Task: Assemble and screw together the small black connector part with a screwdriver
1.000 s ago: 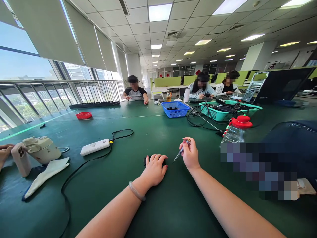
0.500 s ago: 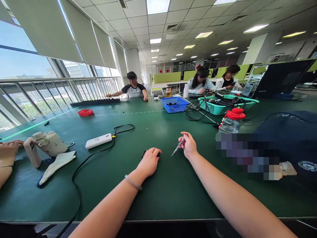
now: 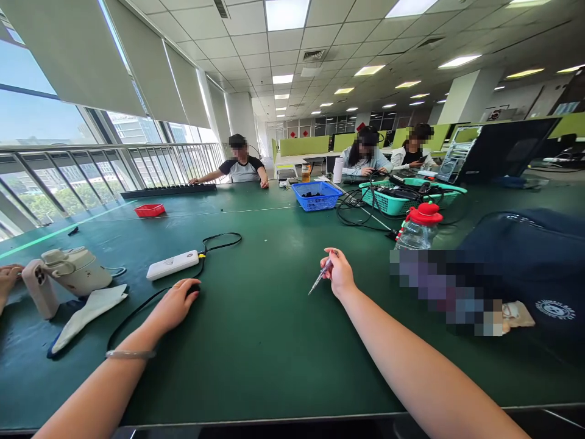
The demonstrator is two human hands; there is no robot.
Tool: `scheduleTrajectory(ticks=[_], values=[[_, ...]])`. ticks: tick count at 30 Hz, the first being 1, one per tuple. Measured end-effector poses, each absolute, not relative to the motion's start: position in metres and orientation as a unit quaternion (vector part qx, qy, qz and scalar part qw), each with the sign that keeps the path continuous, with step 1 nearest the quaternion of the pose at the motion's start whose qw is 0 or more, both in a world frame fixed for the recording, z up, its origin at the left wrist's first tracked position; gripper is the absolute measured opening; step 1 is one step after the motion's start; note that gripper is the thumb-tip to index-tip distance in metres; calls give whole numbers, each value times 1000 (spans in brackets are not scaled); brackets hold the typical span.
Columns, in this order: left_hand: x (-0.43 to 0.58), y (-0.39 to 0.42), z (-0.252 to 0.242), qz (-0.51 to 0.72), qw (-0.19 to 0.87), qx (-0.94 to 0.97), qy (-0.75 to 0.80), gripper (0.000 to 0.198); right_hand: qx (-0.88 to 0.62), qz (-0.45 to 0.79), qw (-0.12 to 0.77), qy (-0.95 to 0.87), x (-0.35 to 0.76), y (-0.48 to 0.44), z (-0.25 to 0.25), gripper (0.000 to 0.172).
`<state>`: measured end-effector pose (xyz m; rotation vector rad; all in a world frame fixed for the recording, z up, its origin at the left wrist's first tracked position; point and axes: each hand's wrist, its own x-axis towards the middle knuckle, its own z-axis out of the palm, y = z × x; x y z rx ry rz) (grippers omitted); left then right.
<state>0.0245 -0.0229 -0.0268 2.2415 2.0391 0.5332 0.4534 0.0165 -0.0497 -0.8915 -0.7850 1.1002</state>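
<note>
My left hand (image 3: 173, 305) lies palm down on the green table (image 3: 274, 341), left of centre, its fingers curled over a small black object (image 3: 194, 287) of which only a dark edge shows at the fingertips. It rests next to a black cable (image 3: 137, 312) and just in front of a white power bank (image 3: 172, 264). My right hand (image 3: 340, 274) is raised slightly above the table's middle, pinching a small screwdriver (image 3: 320, 277) whose tip points down and to the left.
At the left stand a white appliance (image 3: 77, 271), a phone (image 3: 40, 288) and a white cloth (image 3: 89, 308), with another person's hand (image 3: 7, 277). A red-capped bottle (image 3: 418, 228), blue basket (image 3: 315, 195), green basket (image 3: 402, 201) and red tray (image 3: 149, 210) lie beyond. Three people sit at the far end.
My left hand has slid to the left across the table with the small black object under it, stopping by the cable. My right hand with the screwdriver has barely shifted.
</note>
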Motion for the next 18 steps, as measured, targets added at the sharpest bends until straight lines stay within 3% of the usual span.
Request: scheduleTrajectory(ticks=[6,12,18], values=[[0,-37,-18,143,-19,662,735,73,-403,491,689,-349,453,16,-49,32],[0,-46,-20,122,-15,629,768,53,-405,494,683,-353,453,17,-50,34],[3,-47,-3,108,5,607,787,46,-407,495,681,-354,453,16,-50,35]])
